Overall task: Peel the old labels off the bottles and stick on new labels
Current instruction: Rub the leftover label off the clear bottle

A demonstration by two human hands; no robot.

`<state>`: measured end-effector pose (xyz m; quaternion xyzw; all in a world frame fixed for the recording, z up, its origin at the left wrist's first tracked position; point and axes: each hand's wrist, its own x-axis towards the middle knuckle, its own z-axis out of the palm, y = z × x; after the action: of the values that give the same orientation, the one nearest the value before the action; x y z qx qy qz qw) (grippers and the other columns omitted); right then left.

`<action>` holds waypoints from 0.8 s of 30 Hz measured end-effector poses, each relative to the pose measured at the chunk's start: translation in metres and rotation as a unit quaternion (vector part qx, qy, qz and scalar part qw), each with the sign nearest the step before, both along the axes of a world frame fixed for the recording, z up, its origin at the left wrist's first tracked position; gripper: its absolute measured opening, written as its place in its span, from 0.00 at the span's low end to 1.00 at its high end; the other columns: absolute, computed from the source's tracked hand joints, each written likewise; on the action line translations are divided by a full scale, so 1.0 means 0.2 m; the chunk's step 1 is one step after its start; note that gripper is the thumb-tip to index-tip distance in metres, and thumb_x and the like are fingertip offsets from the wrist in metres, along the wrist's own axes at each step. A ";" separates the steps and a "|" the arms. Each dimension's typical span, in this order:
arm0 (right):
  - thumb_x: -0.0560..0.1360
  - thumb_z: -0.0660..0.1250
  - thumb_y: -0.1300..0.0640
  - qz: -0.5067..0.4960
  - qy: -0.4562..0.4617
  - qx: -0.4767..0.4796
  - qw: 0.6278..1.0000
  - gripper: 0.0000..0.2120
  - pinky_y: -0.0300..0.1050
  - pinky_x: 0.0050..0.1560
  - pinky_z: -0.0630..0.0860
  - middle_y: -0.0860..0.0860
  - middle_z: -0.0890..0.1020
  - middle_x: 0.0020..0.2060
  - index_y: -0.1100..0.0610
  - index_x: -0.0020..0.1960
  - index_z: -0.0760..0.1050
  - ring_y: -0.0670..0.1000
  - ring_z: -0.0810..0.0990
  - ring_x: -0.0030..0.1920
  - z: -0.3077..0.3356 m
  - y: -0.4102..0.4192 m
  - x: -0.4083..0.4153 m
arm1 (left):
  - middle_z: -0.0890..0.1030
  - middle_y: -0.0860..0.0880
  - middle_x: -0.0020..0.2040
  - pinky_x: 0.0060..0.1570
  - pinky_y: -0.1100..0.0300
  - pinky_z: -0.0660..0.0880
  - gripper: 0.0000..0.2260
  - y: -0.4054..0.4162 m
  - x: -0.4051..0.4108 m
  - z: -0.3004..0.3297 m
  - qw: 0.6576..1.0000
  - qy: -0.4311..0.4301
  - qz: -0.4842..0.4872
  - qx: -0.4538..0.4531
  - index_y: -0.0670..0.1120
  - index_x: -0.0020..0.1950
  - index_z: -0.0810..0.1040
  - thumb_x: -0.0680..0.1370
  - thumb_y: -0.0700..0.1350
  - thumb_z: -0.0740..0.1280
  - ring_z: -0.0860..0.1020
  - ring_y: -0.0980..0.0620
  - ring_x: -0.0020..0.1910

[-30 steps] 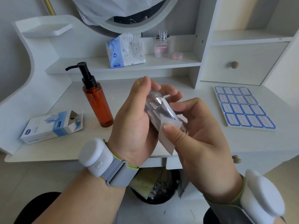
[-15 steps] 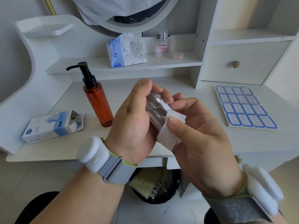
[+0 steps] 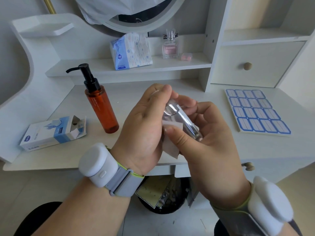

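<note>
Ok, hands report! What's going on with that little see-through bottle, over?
Left hand gripping clear bottle. Right hand, thumb pinching white label at the bottle's side. New label sheet untouched on desk. Nothing in the way.

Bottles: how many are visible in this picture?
3: the clear bottle held in both hands, the amber pump bottle standing on the desk, the perfume bottle on the shelf. Others may be hidden.

White vanity desk (image 3: 51, 155) is standing against a pale wall (image 3: 10, 53), daylight falling across it. Round mirror (image 3: 136, 24) is rising over its rear shelf (image 3: 170, 65); knobbed drawer (image 3: 247, 65) is sitting at right rear corner. Pale floor (image 3: 25, 189) is showing beneath.
</note>
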<state>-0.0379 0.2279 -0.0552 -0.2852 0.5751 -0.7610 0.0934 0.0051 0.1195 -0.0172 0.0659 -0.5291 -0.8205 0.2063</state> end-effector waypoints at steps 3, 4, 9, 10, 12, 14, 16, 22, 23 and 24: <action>0.71 0.73 0.64 0.081 -0.028 -0.027 0.996 0.13 0.57 0.44 0.79 0.60 0.83 0.48 0.60 0.54 0.74 0.62 0.83 0.43 0.01 0.02 -0.01 | 0.87 0.46 0.48 0.48 0.48 0.84 0.08 -0.04 0.02 0.03 0.999 -0.018 -0.022 -0.029 0.48 0.48 0.82 0.77 0.50 0.65 0.87 0.45 0.52; 0.72 0.72 0.65 0.114 -0.045 -0.042 0.992 0.13 0.55 0.43 0.78 0.60 0.83 0.47 0.61 0.55 0.74 0.62 0.82 0.42 0.02 0.03 -0.02 | 0.88 0.46 0.49 0.41 0.52 0.83 0.09 -0.04 0.02 0.04 0.999 -0.028 -0.020 -0.040 0.48 0.48 0.83 0.76 0.50 0.66 0.87 0.46 0.52; 0.74 0.68 0.63 0.151 -0.089 -0.055 0.983 0.12 0.46 0.39 0.77 0.60 0.82 0.46 0.64 0.57 0.74 0.57 0.81 0.41 0.03 0.02 -0.02 | 0.88 0.47 0.47 0.30 0.60 0.77 0.09 -0.05 0.01 0.03 0.997 -0.062 0.021 -0.046 0.46 0.50 0.81 0.82 0.48 0.63 0.87 0.47 0.46; 0.75 0.68 0.61 0.123 -0.099 -0.053 0.986 0.09 0.47 0.36 0.76 0.60 0.82 0.44 0.63 0.55 0.75 0.57 0.80 0.39 0.02 0.01 -0.02 | 0.88 0.46 0.47 0.34 0.58 0.79 0.09 -0.05 0.00 0.02 0.996 -0.062 0.033 -0.049 0.46 0.49 0.82 0.83 0.48 0.64 0.87 0.47 0.46; 0.80 0.66 0.58 0.061 -0.133 -0.056 0.988 0.07 0.47 0.30 0.71 0.61 0.80 0.38 0.62 0.48 0.75 0.58 0.77 0.34 0.00 -0.02 -0.01 | 0.88 0.46 0.47 0.38 0.54 0.79 0.10 -0.03 -0.01 -0.02 0.991 -0.066 0.064 -0.094 0.49 0.45 0.84 0.83 0.47 0.65 0.87 0.47 0.47; 0.82 0.64 0.56 0.033 -0.150 -0.059 0.986 0.11 0.45 0.29 0.68 0.64 0.79 0.34 0.61 0.44 0.73 0.59 0.77 0.32 0.00 -0.03 -0.02 | 0.88 0.46 0.47 0.41 0.55 0.77 0.12 0.00 -0.01 -0.03 0.988 -0.059 0.079 -0.119 0.51 0.42 0.85 0.83 0.48 0.66 0.86 0.45 0.48; 0.80 0.66 0.54 0.045 -0.124 -0.060 0.989 0.13 0.45 0.28 0.69 0.66 0.78 0.35 0.63 0.45 0.70 0.59 0.77 0.31 0.02 -0.03 -0.03 | 0.88 0.45 0.46 0.37 0.57 0.78 0.12 0.00 -0.01 -0.01 0.990 -0.056 0.087 -0.091 0.49 0.44 0.84 0.83 0.49 0.65 0.87 0.46 0.47; 0.72 0.74 0.58 0.074 -0.051 -0.007 0.996 0.12 0.43 0.33 0.73 0.53 0.83 0.41 0.60 0.48 0.72 0.50 0.76 0.33 0.03 -0.02 0.00 | 0.87 0.43 0.43 0.48 0.47 0.84 0.15 -0.01 -0.02 0.05 0.990 -0.075 0.112 -0.035 0.44 0.44 0.83 0.84 0.49 0.64 0.87 0.42 0.47; 0.71 0.75 0.57 0.055 -0.044 0.006 0.998 0.13 0.45 0.33 0.74 0.53 0.83 0.40 0.59 0.48 0.73 0.50 0.77 0.33 0.03 -0.02 0.01 | 0.87 0.42 0.43 0.50 0.44 0.83 0.15 -0.01 -0.02 0.04 0.989 -0.081 0.118 -0.036 0.44 0.43 0.83 0.84 0.50 0.64 0.87 0.41 0.47; 0.71 0.76 0.56 0.033 -0.034 0.023 0.999 0.13 0.48 0.34 0.75 0.54 0.84 0.40 0.59 0.47 0.74 0.50 0.77 0.33 0.03 -0.02 0.01 | 0.87 0.42 0.44 0.53 0.41 0.83 0.15 0.00 -0.02 0.03 0.987 -0.087 0.125 -0.041 0.44 0.43 0.84 0.84 0.51 0.65 0.87 0.41 0.47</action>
<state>-0.0357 0.2233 -0.0499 -0.2760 0.5788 -0.7535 0.1448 0.0002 0.1193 -0.0110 0.1944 -0.5654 -0.7571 0.2634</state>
